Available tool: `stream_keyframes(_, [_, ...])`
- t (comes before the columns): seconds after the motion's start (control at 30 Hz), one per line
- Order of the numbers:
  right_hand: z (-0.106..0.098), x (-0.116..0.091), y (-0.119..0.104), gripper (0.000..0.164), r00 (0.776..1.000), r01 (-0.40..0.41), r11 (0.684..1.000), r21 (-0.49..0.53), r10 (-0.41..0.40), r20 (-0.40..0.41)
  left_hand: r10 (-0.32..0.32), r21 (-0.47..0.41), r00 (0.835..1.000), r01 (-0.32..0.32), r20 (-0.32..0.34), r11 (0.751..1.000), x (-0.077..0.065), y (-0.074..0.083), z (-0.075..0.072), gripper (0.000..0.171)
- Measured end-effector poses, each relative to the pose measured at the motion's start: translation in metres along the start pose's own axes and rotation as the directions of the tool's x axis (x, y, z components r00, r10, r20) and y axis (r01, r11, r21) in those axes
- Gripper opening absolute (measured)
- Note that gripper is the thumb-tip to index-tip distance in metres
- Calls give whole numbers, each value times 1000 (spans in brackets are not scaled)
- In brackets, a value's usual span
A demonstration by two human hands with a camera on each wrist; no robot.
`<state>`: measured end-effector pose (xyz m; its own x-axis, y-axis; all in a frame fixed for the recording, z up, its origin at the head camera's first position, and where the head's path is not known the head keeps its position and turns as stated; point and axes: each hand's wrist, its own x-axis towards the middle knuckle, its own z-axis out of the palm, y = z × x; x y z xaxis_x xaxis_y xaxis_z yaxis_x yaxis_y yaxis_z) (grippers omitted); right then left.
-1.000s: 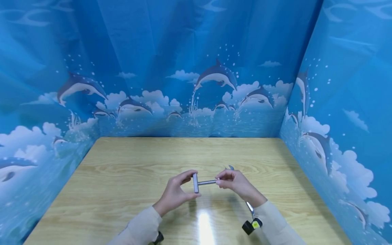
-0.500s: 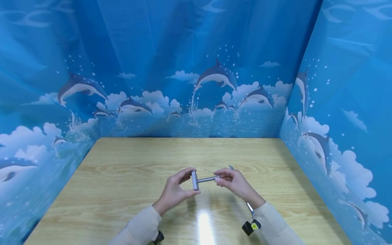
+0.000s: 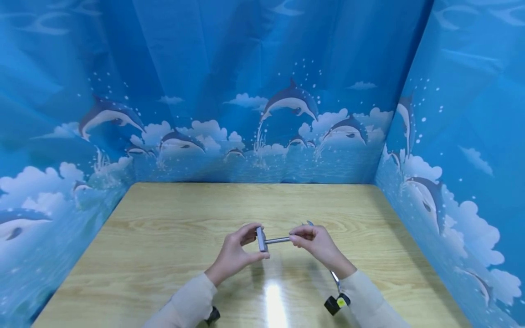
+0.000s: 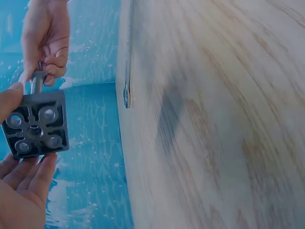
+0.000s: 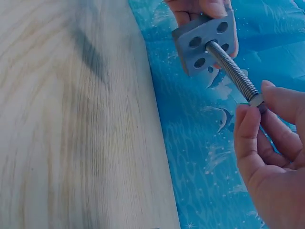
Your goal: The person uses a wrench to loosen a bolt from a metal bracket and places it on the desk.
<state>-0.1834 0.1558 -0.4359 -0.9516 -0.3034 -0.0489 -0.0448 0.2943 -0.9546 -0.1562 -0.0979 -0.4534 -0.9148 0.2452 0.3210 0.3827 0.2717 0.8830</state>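
My left hand [image 3: 234,255] grips a square grey metal plate [image 3: 261,240] by two opposite edges, thumb on one and fingers on the other. Round holes lie near the plate's corners. A threaded bolt [image 5: 232,70] stands out from its middle, pointing toward my right hand [image 3: 321,248]. Thumb and fingertips of that hand pinch the bolt's far end, where a hex-shaped piece [image 5: 256,100] shows between them. Seen from the left wrist, the plate's other face has hollows and a threaded centre hole [image 4: 35,130]. Both hands hold the assembly above the table.
On the wooden table [image 3: 184,218], a shiny wrench [image 4: 127,93] lies partly hidden under my right hand and forearm in the head view. Blue dolphin-print curtains [image 3: 254,91] close off the back and sides. A black wrist device [image 3: 337,304] sits by my right sleeve.
The plate has tilted slightly and risen a little, and the bolt with it. My right fingers have shifted around the bolt's end; both hands otherwise stay in place.
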Motion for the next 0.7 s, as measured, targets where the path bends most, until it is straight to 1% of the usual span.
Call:
stream_keyframes(0.07, [0,0,1,26,999,7,1000,-26,-8,-34,-28,-24,999,28,-19,999,1,0,-2,71])
stream_keyframes(0.17, [-1,0,3,24,997,-16,1000,-20,15,-78,-53,-45,998,51,-36,998,1,-1,-3,70])
stream_keyframes(0.33, [1,4,13,27,988,-74,994,77,84,-128,-114,-40,993,113,-18,993,0,-2,-6,73])
stream_keyframes(0.47, [3,10,24,31,974,-110,979,174,141,-177,-153,-22,988,153,-1,988,0,-9,-8,76])
stream_keyframes(0.57, [4,15,32,35,960,-127,961,248,182,-214,-223,4,975,223,4,975,1,-17,-9,76])
stream_keyframes(0.63, [6,18,37,38,946,-137,946,294,213,-243,-286,22,958,286,6,958,2,-23,-10,76])
stream_keyframes(0.7, [8,21,42,40,934,-143,932,332,238,-267,-352,48,936,351,10,935,3,-29,-11,75])
